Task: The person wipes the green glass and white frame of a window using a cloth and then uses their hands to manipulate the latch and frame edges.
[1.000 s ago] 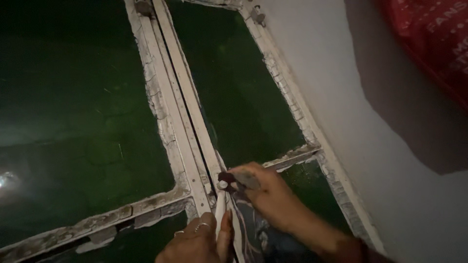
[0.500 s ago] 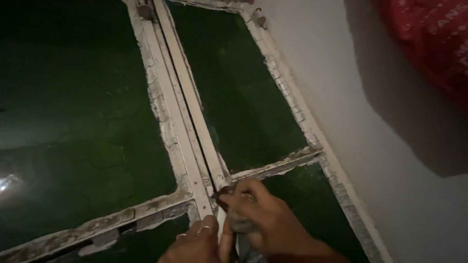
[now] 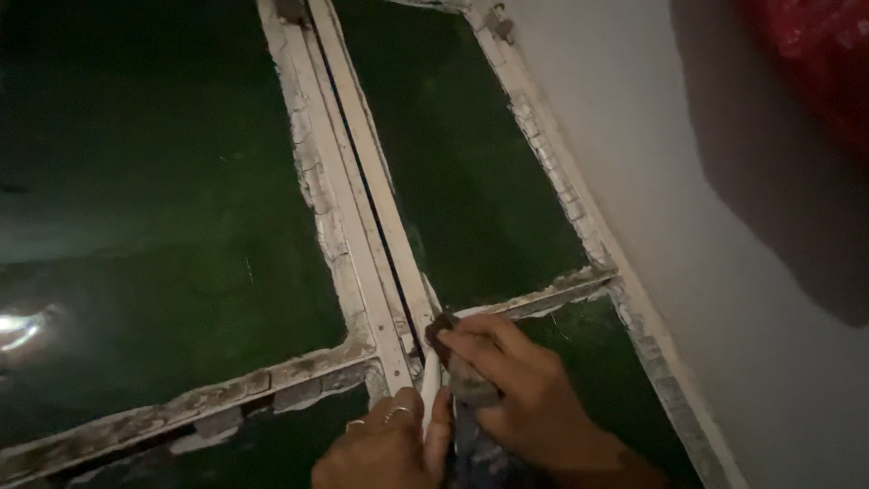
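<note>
A window with dark green glass panes [image 3: 172, 226] sits in a white frame [image 3: 362, 226] with cracked, flaking paint and putty. My right hand [image 3: 525, 394] grips a bunched piece of patterned cloth [image 3: 466, 385] and presses it against the frame where the vertical bar meets the crossbar. My left hand [image 3: 385, 448], with rings on two fingers, rests low on the vertical bar just beside the cloth, fingers pressed to the wood.
A pale plastered wall [image 3: 724, 272] runs along the right of the window. A red object [image 3: 815, 63] hangs at the top right and throws a dark shadow on the wall. A bright glare spot [image 3: 18, 328] shows on the left pane.
My right hand slid down the bar from the joint, then back up to it, the cloth now bunched under the fingers. The view shifted slightly.
</note>
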